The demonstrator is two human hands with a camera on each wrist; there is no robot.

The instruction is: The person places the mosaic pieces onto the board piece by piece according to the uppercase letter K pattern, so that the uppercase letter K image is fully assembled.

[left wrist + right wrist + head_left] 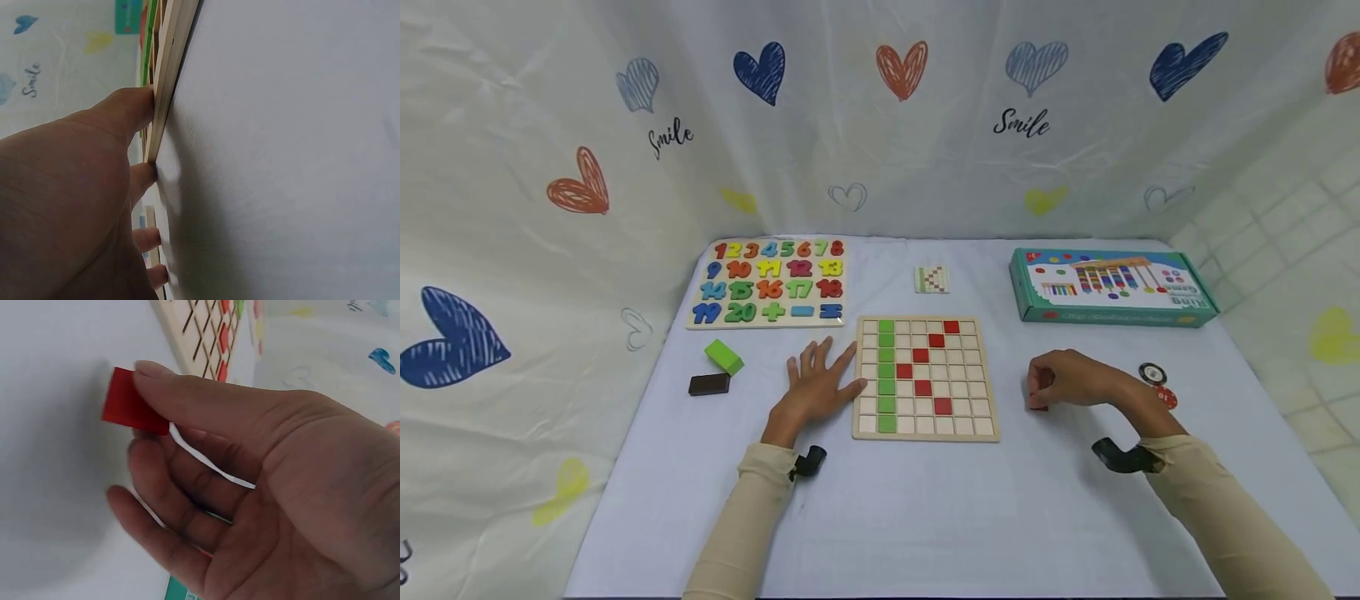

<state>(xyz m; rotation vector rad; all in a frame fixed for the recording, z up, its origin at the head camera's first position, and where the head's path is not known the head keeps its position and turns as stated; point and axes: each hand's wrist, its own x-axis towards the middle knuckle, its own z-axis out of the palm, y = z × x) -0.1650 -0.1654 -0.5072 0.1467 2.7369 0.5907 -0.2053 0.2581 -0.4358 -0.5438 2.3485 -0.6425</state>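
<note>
A wooden grid board lies mid-table, with a column of green tiles and several red tiles in two slanting lines meeting near that column. My left hand is spread flat at the board's left side; in the left wrist view its thumb touches the board's edge. To the right of the board, just over the table, my right hand pinches a red square tile between thumb and fingers. The other fingers curl loosely below it.
At the back left lies a number puzzle board. A small pattern card is behind the grid board, and a teal box stands back right. A green block and a dark block lie left; poker chips sit by the right wrist.
</note>
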